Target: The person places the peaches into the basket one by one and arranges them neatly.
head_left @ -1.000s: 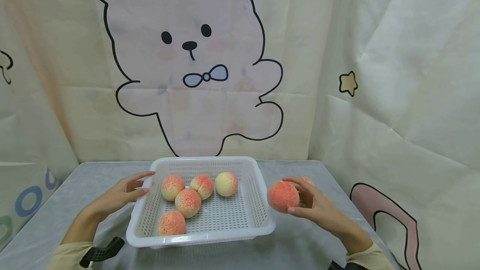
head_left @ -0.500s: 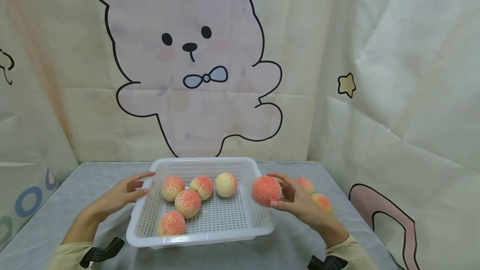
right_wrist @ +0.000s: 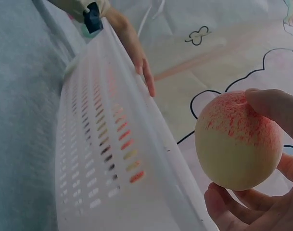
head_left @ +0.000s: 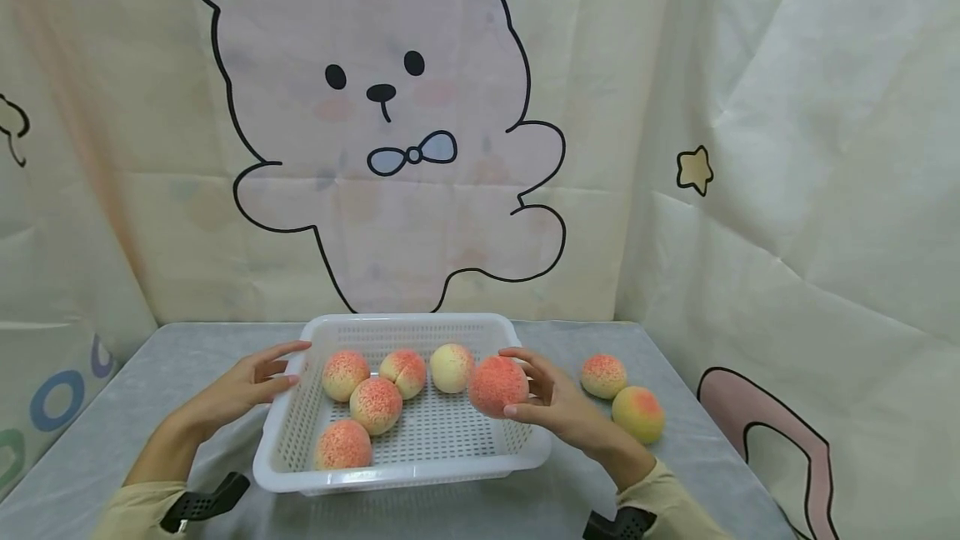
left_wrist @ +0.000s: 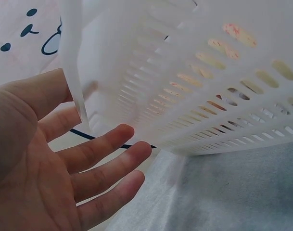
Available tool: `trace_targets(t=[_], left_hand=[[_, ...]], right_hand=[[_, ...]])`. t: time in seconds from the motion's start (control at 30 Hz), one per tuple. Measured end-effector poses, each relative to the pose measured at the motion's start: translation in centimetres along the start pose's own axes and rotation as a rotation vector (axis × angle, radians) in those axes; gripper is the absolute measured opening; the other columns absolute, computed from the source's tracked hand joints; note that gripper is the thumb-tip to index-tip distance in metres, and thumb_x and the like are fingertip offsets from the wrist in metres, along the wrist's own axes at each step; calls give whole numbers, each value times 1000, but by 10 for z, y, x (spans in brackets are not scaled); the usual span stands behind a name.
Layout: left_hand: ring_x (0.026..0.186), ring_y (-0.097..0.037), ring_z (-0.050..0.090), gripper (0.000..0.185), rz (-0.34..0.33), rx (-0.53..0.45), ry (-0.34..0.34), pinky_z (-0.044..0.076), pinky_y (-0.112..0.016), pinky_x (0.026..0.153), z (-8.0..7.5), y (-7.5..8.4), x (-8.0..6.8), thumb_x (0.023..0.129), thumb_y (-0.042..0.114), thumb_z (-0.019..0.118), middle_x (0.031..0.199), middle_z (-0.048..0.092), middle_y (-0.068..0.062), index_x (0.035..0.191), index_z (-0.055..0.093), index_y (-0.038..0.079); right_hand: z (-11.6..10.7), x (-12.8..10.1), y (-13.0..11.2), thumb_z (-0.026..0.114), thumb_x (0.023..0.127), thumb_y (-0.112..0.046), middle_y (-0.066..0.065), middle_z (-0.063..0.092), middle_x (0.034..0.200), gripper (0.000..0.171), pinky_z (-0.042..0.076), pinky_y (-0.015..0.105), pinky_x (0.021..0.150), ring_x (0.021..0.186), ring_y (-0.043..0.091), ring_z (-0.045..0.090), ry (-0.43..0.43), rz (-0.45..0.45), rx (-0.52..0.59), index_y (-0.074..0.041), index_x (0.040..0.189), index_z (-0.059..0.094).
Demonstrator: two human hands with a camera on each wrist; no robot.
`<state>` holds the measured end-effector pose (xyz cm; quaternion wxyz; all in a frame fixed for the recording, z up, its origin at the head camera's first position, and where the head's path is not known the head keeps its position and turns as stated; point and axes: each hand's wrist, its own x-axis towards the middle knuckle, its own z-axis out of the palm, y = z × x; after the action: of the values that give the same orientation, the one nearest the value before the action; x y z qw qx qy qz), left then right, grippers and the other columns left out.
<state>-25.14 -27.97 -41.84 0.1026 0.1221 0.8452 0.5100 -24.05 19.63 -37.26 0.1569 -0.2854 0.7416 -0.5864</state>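
My right hand [head_left: 558, 398] holds a red-speckled peach [head_left: 498, 387] between thumb and fingers, above the right part of a white plastic basket [head_left: 420, 473]. In the right wrist view, the peach [right_wrist: 237, 144] shows a pale yellow lower side, with the basket wall [right_wrist: 95, 144] to its left. My left hand [head_left: 243, 390] touches the basket's left rim. Seen from the left wrist, the thumb and one finger reach the rim [left_wrist: 74, 62], while the other fingers of that hand [left_wrist: 45, 163] spread loosely below. Several peaches [head_left: 376, 407] lie inside, mostly on the left.
Two more peaches, one red-topped [head_left: 603, 376] and one yellower [head_left: 638, 414], lie on the grey-covered table [head_left: 547, 507] right of the basket. A cartoon-printed curtain [head_left: 420, 232] hangs behind the table, with further cloth on both sides.
My right hand has carried the peach leftward, from outside the basket's right rim to over its inside, uncovering the two peaches on the table. The left hand has stayed put.
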Motion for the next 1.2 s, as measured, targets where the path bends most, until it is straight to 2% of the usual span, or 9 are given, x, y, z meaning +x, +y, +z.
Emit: trace_targets(t=[0.23,0.53,0.8,1.07,1.2], left_hand=[[121,-32,62,69,-2,-2,-8,57,-50,91,0,1,-1,102,29,58,153,40,-34,159,25,8],[119,-32,63,67,9,-3,-5,57,-49,90,-1,2,-1,103,28,57,151,42,-35,159,26,8],[120,-33,62,69,-7,7,-9,57,-51,90,-2,2,1,103,29,57,153,39,-35,160,25,9],[120,-33,63,69,-4,3,-16,57,-51,90,-3,2,1,103,29,57,153,40,-35,160,24,9],[123,-34,61,69,-7,7,-17,57,-51,91,-3,2,0,103,29,57,154,39,-34,160,24,10]], right_hand=[[17,14,3,72,94,-24,18,52,146,67,53,33,96,120,27,61,-5,37,-25,-21,152,38],[33,32,8,73,93,-25,21,53,143,72,55,30,91,114,21,64,-9,45,-28,-12,154,35],[44,46,12,74,92,-28,22,52,142,73,57,32,88,115,23,66,-11,69,-13,-10,153,36],[58,59,16,78,88,-27,14,63,132,70,57,30,86,109,18,68,-14,95,-72,-11,148,45],[66,62,15,79,87,-25,9,68,127,68,54,31,90,109,13,66,-33,104,-118,-10,146,48]])
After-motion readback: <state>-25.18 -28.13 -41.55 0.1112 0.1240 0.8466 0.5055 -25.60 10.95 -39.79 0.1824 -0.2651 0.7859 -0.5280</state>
